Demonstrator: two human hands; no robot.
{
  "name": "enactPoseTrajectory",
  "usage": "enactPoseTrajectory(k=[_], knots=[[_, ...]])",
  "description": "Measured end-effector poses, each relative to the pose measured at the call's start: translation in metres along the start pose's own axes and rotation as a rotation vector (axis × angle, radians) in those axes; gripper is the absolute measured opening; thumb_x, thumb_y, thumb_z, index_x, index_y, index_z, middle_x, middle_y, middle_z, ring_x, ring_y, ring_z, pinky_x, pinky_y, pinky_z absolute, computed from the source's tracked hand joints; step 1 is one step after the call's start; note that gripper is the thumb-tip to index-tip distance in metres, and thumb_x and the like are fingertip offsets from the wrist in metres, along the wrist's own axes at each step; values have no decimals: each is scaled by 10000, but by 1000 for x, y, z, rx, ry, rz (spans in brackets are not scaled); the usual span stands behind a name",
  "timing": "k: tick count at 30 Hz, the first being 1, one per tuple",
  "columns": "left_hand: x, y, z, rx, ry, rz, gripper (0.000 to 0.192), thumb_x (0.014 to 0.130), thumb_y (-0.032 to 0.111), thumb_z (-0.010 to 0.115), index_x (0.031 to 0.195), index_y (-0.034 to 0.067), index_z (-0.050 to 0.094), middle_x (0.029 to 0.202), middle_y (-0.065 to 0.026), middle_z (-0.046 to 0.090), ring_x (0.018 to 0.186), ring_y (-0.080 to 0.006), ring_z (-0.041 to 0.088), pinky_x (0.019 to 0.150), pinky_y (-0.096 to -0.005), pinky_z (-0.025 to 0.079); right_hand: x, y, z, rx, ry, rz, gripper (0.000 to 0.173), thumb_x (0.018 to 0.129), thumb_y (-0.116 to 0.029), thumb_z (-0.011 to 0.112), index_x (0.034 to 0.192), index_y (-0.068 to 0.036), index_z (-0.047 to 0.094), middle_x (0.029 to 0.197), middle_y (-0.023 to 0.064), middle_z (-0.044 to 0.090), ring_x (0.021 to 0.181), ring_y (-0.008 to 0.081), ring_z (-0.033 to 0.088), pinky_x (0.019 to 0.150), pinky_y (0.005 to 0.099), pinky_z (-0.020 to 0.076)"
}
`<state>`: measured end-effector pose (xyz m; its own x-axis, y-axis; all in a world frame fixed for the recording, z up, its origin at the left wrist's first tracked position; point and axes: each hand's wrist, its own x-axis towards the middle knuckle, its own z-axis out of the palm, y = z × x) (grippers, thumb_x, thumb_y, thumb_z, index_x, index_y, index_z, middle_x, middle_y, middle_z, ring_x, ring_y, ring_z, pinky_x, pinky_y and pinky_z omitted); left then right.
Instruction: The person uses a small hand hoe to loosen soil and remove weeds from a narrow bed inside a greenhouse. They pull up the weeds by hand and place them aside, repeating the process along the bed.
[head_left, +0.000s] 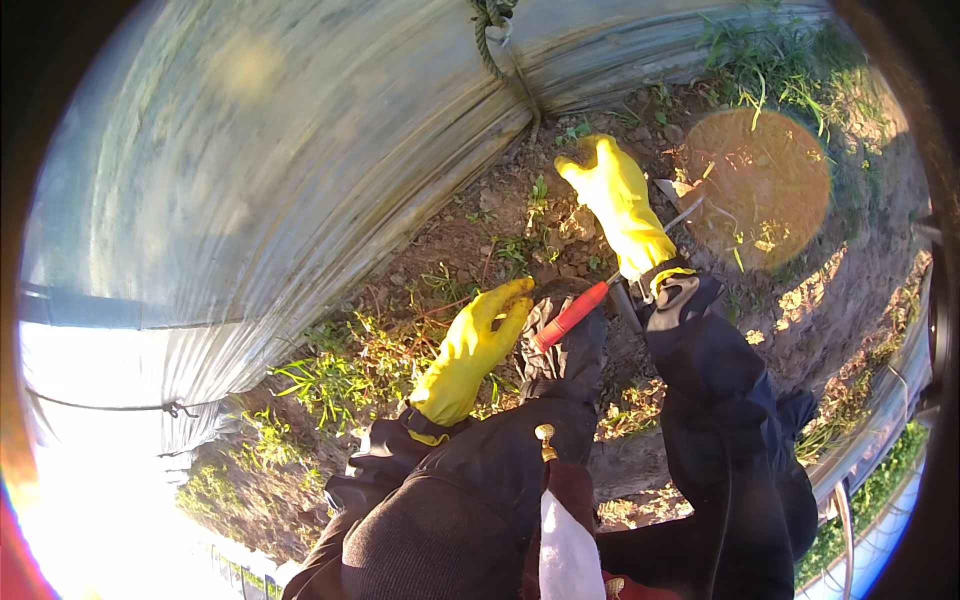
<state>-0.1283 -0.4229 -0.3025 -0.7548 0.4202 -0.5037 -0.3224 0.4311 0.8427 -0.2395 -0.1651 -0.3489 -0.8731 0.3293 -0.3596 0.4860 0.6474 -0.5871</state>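
Note:
My left hand (469, 349), in a yellow rubber glove, is held low over the weeds beside my dark shoe (555, 322). Its thumb and fingers are apart, and nothing shows between them. Farther forward, my right hand (611, 195) in a matching glove reaches over bare soil (517, 184). A gap shows between its thumb and curled fingers, close to a small green weed (574, 133). A hand tool with a red handle (571, 318) slants across the shoe; its thin metal shaft (684, 214) passes beneath my right wrist. Neither hand grips the tool.
Plastic sheeting (300, 172) rises along the left and far side, gathered in folds near the ground. A rope (487, 49) hangs down it. Weeds (360, 360) grow along its foot, and taller grass (780, 71) stands at far right. More sheeting (862, 450) edges the right.

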Motion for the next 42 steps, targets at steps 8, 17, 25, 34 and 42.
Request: enactPoseTrajectory(k=[8,17,25,34,42], knots=[[-1,1,3,10,7,-23,384,1059,213,636,1396,32,654,1292,-174,716,1183,-242,717,973,-356,576,43,8,27,-205,231,-453,249,896,-309,741,993,-87,684,869,172,738,854,426,722,728,508,566],[5,-11,2,30,18,-1,383,1074,217,608,1397,14,645,1197,-161,756,1104,-221,734,941,-346,569,-126,30,6,288,193,202,429,901,-446,820,899,-49,657,716,128,695,612,312,677,572,404,535],[27,12,19,50,70,158,344,1056,164,624,1360,10,671,1161,-157,769,1055,-205,744,933,-335,573,-175,51,27,503,-16,553,505,916,-471,814,993,-9,625,834,95,696,607,175,651,498,322,534],[48,31,57,-51,-18,182,371,1086,177,593,1379,-49,623,1181,-188,754,1077,-236,736,934,-336,585,-192,59,-31,1188,81,489,267,1062,-263,606,1074,4,606,894,159,742,684,200,704,590,330,573],[62,44,93,41,-109,121,382,1071,190,611,1381,-31,639,1225,-176,740,1115,-235,739,985,-350,578,-187,126,-103,1451,150,597,348,1040,-360,683,1170,-37,670,815,88,683,561,154,595,511,331,516]])
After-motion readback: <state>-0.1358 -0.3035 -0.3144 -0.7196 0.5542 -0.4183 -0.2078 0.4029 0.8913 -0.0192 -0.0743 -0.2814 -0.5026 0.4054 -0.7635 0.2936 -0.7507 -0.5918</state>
